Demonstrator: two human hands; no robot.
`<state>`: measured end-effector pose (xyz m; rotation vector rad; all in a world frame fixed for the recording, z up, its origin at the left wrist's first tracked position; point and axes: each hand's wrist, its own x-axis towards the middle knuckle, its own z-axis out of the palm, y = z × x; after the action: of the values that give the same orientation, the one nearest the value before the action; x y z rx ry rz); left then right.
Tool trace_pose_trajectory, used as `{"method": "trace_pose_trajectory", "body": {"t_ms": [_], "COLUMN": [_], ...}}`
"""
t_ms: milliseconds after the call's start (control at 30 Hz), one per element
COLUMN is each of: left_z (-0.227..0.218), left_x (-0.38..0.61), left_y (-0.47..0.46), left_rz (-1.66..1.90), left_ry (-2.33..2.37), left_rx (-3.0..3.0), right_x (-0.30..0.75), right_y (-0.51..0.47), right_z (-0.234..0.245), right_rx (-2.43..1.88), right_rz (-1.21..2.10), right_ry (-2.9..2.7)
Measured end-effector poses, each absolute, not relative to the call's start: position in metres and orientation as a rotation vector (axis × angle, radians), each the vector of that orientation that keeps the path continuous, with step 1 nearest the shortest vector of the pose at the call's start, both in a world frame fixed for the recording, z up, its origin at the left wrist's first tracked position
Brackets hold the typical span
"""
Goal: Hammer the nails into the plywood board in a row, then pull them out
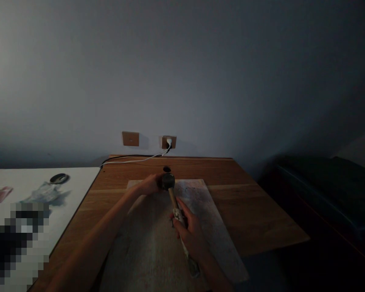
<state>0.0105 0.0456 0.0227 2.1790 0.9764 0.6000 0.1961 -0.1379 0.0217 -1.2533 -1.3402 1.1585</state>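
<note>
A hammer with a dark metal head and a worn wooden handle is in my right hand, whose fingers wrap round the middle of the handle. The hammer head is beside my left hand and covers its fingertips. My left fingers look drawn together near the far edge of a pale, scuffed board; what they hold, if anything, is hidden. Close to my right fingertips a small dark nail-like piece shows at the board.
The board lies on a wooden table against a grey wall. A round cable hole and cables run behind my hands, up to a socket. At left, a white table bears a tape roll and crumpled clear plastic.
</note>
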Motion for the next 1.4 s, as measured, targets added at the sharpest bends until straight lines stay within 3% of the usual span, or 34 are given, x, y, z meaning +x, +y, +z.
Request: {"method": "trace_pose_trajectory", "body": {"t_ms": [533,733,933,1100,1400], "left_z": [0.025,0.051,0.075,0.071,0.064], "left_x": [0.012,0.016,0.035,0.053,0.058], "left_y": [0.046,0.033,0.005,-0.011,-0.014], "left_rz": [0.543,0.312,0.016,-0.241,-0.256], "left_ry": [0.992,1.124,0.801,0.596,0.701], "left_rx": [2.219,2.288,2.5,2.587,2.588], "right_x": [0.197,0.208,0.217,0.217,0.216], "right_y": [-0.141,-0.143,-0.145,-0.145,-0.146], "right_z": [0.019,0.006,0.002,0.004,0.003], "right_rx": [-1.299,-1.303,-1.299,-1.307,-1.304], "right_rz": [1.107,1.045,0.928,0.943,0.991], "right_ry": [-1.35,-1.2,-1.072,-1.023,-1.025]}}
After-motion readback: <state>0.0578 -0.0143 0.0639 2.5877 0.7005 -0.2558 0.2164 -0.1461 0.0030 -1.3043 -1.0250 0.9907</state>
